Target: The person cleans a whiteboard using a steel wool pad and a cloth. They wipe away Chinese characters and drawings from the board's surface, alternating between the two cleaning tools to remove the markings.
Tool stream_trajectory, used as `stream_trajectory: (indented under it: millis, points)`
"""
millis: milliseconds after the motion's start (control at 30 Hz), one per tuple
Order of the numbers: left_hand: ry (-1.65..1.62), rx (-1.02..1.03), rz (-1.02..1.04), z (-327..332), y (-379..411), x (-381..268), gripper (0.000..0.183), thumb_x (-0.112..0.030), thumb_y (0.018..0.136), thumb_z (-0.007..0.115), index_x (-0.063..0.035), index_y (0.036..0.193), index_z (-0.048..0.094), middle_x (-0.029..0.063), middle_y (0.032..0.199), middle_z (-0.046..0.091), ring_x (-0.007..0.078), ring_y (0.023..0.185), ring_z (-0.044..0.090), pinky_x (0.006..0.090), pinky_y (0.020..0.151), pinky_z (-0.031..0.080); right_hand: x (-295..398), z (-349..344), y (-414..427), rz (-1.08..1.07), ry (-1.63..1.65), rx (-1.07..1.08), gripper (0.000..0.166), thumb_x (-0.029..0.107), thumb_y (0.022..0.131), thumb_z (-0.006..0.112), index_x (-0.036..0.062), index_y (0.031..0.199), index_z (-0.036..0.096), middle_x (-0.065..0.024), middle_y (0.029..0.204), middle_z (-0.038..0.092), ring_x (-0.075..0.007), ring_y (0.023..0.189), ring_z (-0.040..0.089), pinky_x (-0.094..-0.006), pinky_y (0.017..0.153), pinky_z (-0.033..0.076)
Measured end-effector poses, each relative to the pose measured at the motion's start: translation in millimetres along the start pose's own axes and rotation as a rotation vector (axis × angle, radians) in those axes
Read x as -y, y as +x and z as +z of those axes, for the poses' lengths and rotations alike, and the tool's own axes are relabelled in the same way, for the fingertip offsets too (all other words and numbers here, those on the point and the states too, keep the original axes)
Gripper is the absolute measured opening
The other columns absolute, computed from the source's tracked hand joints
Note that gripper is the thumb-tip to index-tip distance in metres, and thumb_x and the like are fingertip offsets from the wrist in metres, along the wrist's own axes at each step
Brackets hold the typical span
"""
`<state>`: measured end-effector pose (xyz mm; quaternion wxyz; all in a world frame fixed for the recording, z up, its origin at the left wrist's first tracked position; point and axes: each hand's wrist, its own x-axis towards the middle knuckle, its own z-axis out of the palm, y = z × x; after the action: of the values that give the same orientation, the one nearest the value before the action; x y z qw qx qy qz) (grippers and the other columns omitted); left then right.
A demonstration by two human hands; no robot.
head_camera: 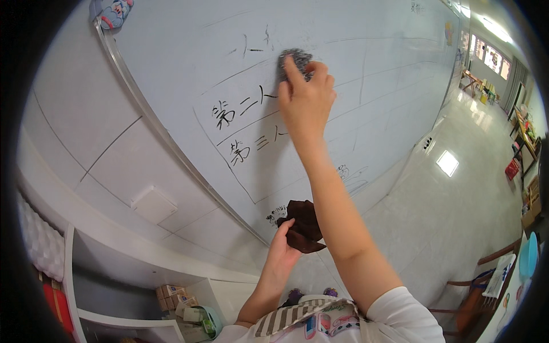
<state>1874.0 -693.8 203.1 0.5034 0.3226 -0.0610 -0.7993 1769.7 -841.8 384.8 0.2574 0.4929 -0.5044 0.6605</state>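
Note:
My right hand (306,92) presses a dark grey, shiny mesh scrubber (296,58) flat against the whiteboard (394,94). Black handwritten characters (223,115) and ruled table lines stand on the board to the left of that hand and below it. Some marks above, near the scrubber, look faint or broken. Lower down, my left hand (283,244) holds a crumpled dark brown cloth (302,225) close to the board's bottom corner, beside a small black doodle (276,214). My right forearm overlaps the cloth's right edge.
A metal frame (150,107) edges the board on the left. Below it are a white wall box (153,206) and a shelf unit (128,315) with small boxes (173,296). At right, a wooden chair (467,296) stands by a table with a blue basin (528,257). Glossy floor (429,206) stretches behind.

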Motion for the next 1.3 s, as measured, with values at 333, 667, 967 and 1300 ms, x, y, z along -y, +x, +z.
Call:
stream_trajectory:
  millis: [333,667,967,1300]
  points:
    - [0.029,0.019,-0.023,-18.6,3.7,-26.3,0.024,-0.014,0.092,0.055,-0.0005,0.111,0.053,0.0117,0.118,0.058,0.0259,0.113,0.053,0.0433,0.101,0.040,12.4,6.0,-8.7,-0.122,0.041,-0.010,0.043,0.011,0.071,0.064,0.0226,0.112,0.062,-0.0102,0.105,0.051,-0.0283,0.090,0.049,-0.0426,0.073,0.037]
    - [-0.020,0.113,-0.105,-23.1,14.2,-30.4,0.029,-0.012,0.091,0.055,0.0002,0.117,0.049,0.0122,0.125,0.054,0.0272,0.119,0.049,0.0445,0.105,0.037,30.3,4.3,-17.5,-0.220,0.040,0.042,0.041,0.011,0.070,0.066,0.0218,0.109,0.064,-0.0105,0.104,0.052,-0.0279,0.089,0.049,-0.0419,0.071,0.038]
    - [-0.044,0.099,-0.100,-16.3,12.3,-35.1,0.028,-0.011,0.091,0.055,0.0002,0.116,0.049,0.0120,0.124,0.054,0.0270,0.118,0.049,0.0449,0.106,0.037,41.5,-0.2,-20.0,-0.277,0.094,0.103,0.039,0.013,0.071,0.065,0.0205,0.110,0.066,-0.0127,0.103,0.053,-0.0289,0.090,0.051,-0.0430,0.071,0.040]
    - [-0.076,0.064,-0.092,-26.4,17.0,-37.9,0.030,-0.010,0.091,0.055,0.0001,0.118,0.047,0.0128,0.125,0.054,0.0270,0.118,0.050,0.0448,0.105,0.038,27.3,0.7,-15.1,-0.233,0.059,0.074,0.039,0.011,0.072,0.064,0.0181,0.110,0.066,-0.0115,0.102,0.052,-0.0277,0.088,0.051,-0.0413,0.069,0.040]
